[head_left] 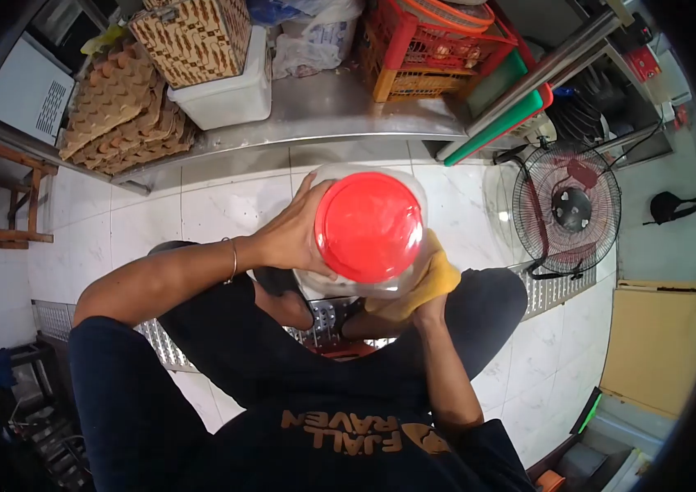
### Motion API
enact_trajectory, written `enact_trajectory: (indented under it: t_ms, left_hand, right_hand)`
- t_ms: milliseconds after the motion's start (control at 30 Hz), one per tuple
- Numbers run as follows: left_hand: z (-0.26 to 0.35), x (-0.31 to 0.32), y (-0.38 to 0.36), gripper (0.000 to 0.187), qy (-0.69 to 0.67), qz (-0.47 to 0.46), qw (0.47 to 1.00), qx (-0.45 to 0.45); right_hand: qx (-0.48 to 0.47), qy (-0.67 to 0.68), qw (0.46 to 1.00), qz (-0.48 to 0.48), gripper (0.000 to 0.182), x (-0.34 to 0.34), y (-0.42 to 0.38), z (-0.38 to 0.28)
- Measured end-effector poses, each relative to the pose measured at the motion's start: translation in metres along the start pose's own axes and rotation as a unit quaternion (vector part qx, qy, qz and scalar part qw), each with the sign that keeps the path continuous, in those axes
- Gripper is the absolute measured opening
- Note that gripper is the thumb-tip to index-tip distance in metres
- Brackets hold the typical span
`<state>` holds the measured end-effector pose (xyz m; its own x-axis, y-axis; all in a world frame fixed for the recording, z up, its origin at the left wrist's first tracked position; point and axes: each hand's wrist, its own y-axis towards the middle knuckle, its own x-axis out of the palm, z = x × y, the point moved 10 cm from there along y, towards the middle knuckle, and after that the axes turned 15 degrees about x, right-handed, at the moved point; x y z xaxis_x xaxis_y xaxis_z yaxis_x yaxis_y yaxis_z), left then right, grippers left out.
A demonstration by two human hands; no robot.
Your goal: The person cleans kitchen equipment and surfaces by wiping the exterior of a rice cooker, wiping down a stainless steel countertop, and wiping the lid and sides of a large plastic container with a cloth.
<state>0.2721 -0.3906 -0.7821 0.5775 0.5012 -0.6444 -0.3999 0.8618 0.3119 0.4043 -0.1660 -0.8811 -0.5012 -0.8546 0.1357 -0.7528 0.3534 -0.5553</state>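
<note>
Between the 2 knees [495, 303], the left hand [289, 235] is gripping the red-lidded jar [368, 227], fingers spread; the right hand [428, 312] is clutching a yellow cloth [440, 279]. Loosening that left grip could be sending it slipping.

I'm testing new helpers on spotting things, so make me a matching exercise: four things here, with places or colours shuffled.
1. jar lid
2. cloth
3. electric fan
4. egg trays

A. near the picture's right edge
B. stacked beside the white tub
C. red, on a clear jar
D. yellow, in the right hand

Pairs: 1-C, 2-D, 3-A, 4-B
</note>
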Motion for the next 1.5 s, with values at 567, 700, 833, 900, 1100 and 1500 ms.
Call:
enact_trajectory:
  t_ms: [567, 700, 833, 900, 1100, 1500]
  left_hand:
    - [-0.046, 0.014, 0.005, 0.139, 0.021, -0.094, 0.995, 0.039]
    - [-0.042, 0.020, 0.004, 0.130, 0.030, -0.119, 0.988, 0.089]
    - [-0.041, 0.010, 0.008, 0.125, 0.043, -0.055, 0.988, 0.135]
    - [-0.044, 0.011, 0.009, 0.126, 0.042, -0.086, 0.992, 0.081]
    - [-0.039, 0.006, 0.010, 0.128, 0.033, -0.072, 0.996, 0.052]
    - [-0.047, 0.013, 0.009, 0.134, 0.125, -0.097, 0.984, 0.079]
  right_hand:
    - [-0.339, -0.675, 0.646, 0.113, 0.070, 0.193, -0.026, -0.120]
    - [-0.352, -0.670, 0.654, 0.010, 0.070, 0.211, -0.060, -0.097]
    - [-0.349, -0.686, 0.630, -0.106, 0.070, 0.189, -0.097, -0.059]
    - [-0.326, -0.693, 0.636, -0.098, 0.069, 0.161, -0.095, -0.064]
    - [-0.305, -0.701, 0.644, 0.003, 0.067, 0.153, -0.049, -0.106]
    - [-0.354, -0.706, 0.605, -0.107, 0.065, 0.153, -0.105, -0.040]
